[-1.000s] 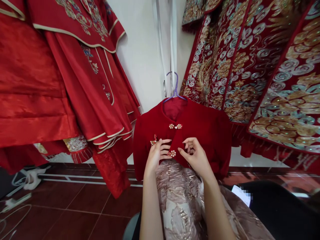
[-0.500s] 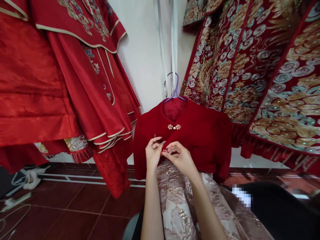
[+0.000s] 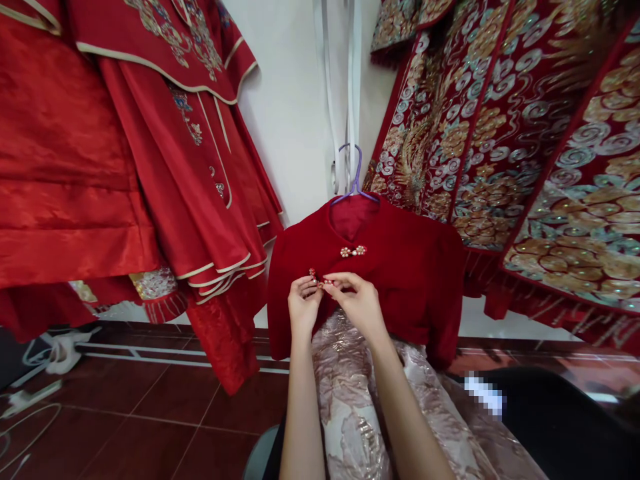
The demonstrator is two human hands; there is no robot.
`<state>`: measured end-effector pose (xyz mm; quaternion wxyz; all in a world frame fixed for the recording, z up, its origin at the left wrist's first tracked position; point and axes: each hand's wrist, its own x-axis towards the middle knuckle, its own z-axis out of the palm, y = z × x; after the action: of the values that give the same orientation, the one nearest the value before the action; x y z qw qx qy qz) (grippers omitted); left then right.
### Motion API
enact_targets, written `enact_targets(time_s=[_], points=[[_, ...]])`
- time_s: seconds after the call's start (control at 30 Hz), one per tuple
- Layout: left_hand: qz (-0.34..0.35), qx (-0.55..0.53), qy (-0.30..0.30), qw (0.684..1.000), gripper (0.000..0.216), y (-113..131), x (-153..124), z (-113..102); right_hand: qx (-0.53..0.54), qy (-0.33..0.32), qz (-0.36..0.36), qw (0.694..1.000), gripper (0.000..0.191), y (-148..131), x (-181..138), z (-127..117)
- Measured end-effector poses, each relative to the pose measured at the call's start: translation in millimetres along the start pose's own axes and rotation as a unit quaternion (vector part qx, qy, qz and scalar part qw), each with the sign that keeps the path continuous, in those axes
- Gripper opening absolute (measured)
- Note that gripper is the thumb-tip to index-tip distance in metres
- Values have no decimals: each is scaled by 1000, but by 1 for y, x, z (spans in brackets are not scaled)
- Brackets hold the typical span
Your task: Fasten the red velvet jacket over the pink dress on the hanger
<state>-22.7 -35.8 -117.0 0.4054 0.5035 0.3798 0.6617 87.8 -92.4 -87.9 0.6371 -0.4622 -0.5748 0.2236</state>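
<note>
A dark red velvet jacket (image 3: 400, 267) hangs in front of me on a purple hanger (image 3: 354, 180). Its top pearl clasp (image 3: 353, 251) is fastened at the collar. My left hand (image 3: 303, 307) and my right hand (image 3: 355, 303) meet at the second pearl clasp (image 3: 320, 280) lower on the jacket's front. The fingers of both hands are pinched together on that clasp. Below the jacket a pale pink brocade skirt (image 3: 360, 400) spreads out under my forearms.
Red satin garments with cream trim (image 3: 150, 167) hang at the left. Heavily embroidered red and gold robes (image 3: 525, 147) hang at the right. White straps (image 3: 345, 87) run down the white wall. White cables (image 3: 45, 360) lie on the dark red tiled floor at lower left.
My hands were apart with loose fingers a second ago. They have come together, moved slightly up and left, and closed on the second clasp.
</note>
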Motion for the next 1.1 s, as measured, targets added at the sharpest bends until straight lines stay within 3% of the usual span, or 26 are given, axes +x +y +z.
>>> enact_targets(time_s=[0.2, 0.5, 0.83, 1.1], points=[[-4, -70, -5, 998, 33, 4, 0, -1, -11, 44, -3, 999, 20, 11, 17, 22], [-5, -73, 11, 997, 27, 5, -2, 0, -14, 57, -10, 998, 20, 17, 14, 26], [31, 9, 31, 999, 22, 2, -3, 0, -30, 59, -48, 997, 21, 26, 16, 29], [64, 68, -8, 996, 20, -3, -3, -6, -37, 50, -56, 997, 24, 28, 19, 30]])
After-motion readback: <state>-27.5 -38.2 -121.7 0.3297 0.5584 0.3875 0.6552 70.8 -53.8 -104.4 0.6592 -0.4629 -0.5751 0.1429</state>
